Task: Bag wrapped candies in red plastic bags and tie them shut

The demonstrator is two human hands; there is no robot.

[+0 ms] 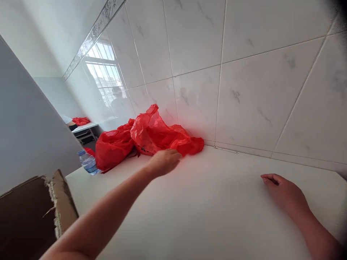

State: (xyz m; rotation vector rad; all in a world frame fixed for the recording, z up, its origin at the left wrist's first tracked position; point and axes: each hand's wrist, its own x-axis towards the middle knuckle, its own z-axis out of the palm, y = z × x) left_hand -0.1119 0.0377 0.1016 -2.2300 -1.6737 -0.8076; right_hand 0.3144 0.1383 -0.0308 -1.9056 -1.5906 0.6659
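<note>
My left hand reaches to the front of a crumpled red plastic bag against the tiled wall. Its fingers are closed at the bag's lower edge, slightly blurred, and appear to grip the thin plastic; the fingertips are partly hidden. A second red plastic bag lies bunched directly to the left. Over the right part of the white tabletop is my right hand, apart from the bags. Its thumb and fingers curl together at the tips, and nothing shows between them.
At the table's left end stands a clear water bottle with a blue cap. An open cardboard box with a torn edge is at lower left, below a grey partition. A flat strip lies along the wall. More red plastic shows farther back.
</note>
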